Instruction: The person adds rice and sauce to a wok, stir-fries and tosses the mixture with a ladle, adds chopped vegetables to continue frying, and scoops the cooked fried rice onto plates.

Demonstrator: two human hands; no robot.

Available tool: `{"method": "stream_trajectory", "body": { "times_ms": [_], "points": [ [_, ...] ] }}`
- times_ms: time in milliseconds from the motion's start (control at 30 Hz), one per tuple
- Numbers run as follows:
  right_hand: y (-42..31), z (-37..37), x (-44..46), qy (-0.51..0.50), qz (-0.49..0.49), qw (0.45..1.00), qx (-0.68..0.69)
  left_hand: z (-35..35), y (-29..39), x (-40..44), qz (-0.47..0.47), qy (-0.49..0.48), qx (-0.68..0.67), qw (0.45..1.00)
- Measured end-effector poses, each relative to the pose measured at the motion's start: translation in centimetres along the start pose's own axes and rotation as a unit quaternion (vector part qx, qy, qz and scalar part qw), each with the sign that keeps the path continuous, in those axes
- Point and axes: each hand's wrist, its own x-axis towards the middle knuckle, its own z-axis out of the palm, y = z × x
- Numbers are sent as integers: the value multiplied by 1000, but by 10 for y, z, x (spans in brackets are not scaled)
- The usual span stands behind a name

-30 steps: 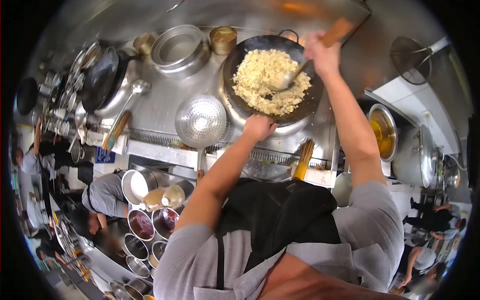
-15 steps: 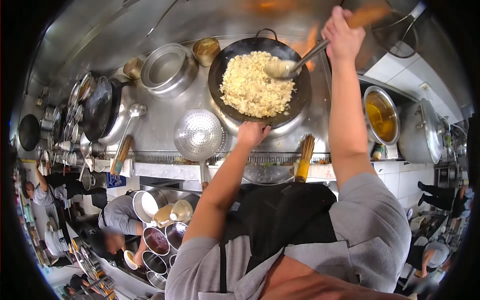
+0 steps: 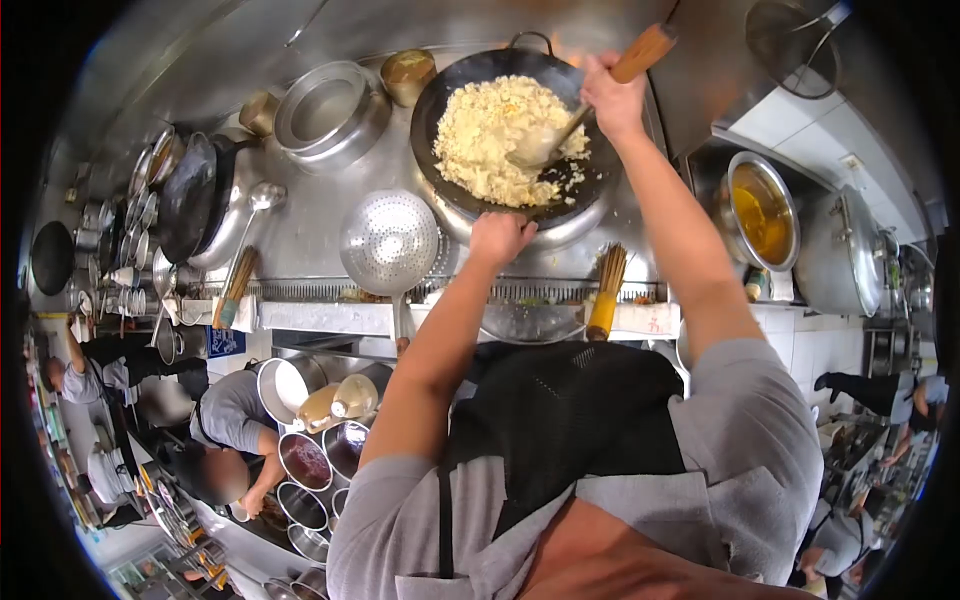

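Observation:
A large black wok (image 3: pixel 425 135) sits over the burner and holds a heap of pale yellow fried rice (image 3: pixel 490 130). My left hand (image 3: pixel 500 238) is closed on the wok's near rim. Above the wok's right side, my right hand (image 3: pixel 612 98) is wrapped round a metal ladle (image 3: pixel 540 147) near its wooden handle. The ladle's bowl rests in the rice. To the left of my left hand lies a perforated strainer (image 3: pixel 390 243).
Bamboo brushes (image 3: pixel 606 295) lie at the stove's front edge. Metal pots (image 3: pixel 330 115) stand behind the strainer. A bowl of yellow liquid (image 3: pixel 760 212) is at right. A co-worker (image 3: pixel 228 412) bends near sauce containers (image 3: pixel 305 460) at lower left.
The ladle has come down from the wok's upper right into the rice, and my right hand has moved lower and leftward. My left hand stays at the near rim.

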Motion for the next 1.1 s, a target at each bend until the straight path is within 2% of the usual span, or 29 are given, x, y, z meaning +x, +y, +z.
{"method": "stream_trajectory", "body": {
  "times_ms": [33,67,133,233,267,300,333,367,433,467,533,567,600,667,700,767,800,867,900,933,1000,1067,1100],
  "points": [
    [9,-5,18,-74,38,996,31,2,-2,1,-3,-2,3,1000],
    [-10,-2,21,-74,36,996,29,5,-1,-2,-6,-8,5,1000],
    [-86,26,45,28,-20,994,-99,0,3,0,-10,-2,0,1000],
    [-133,11,50,-46,-145,988,15,-2,5,-3,-22,-8,-10,1000],
    [-96,6,54,-49,-144,988,19,-3,5,-4,-15,-11,-13,1000],
    [-31,-6,60,56,-144,987,-37,-2,5,-5,-18,-9,-12,1000],
    [3,-11,64,160,-142,972,-94,1,4,-5,-12,-1,-16,1000],
    [-1,-7,63,159,-144,973,-91,-1,5,-4,-6,7,-18,1000],
    [-9,9,73,132,24,991,30,-8,7,0,-11,9,-12,1000],
    [-27,12,69,129,28,991,31,-6,9,-6,-18,-6,-14,1000],
    [-89,27,66,-34,-1,997,70,-2,3,-1,-21,12,-19,1000],
    [-98,30,55,-44,-41,994,95,2,2,-2,-14,12,-19,1000],
    [-83,33,51,-56,-35,993,96,5,3,-5,-8,11,-22,1000],
    [-30,29,30,11,-145,979,144,3,3,-6,-6,14,-30,999],
    [-5,19,32,5,-145,979,145,1,4,-5,8,17,-32,999],
    [34,9,60,77,-13,991,113,-2,4,-7,5,21,-22,1000],
    [15,21,64,69,-12,991,115,-2,4,-8,5,14,-15,1000],
    [-69,52,55,-77,-1,996,47,0,6,-10,-6,-4,-26,1000],
    [-93,65,42,-93,-23,994,53,-2,4,-6,-10,-18,-30,999],
    [-90,68,24,-97,-20,994,53,2,4,-5,-14,-17,-34,999],
    [-67,69,-5,-158,-102,976,113,7,2,-5,7,1,-37,999],
    [25,59,-12,-195,-8,978,-76,5,3,-5,6,-1,-31,1000],
    [15,72,0,-200,-10,977,-77,4,5,-5,3,-4,-25,1000]
  ]
}}
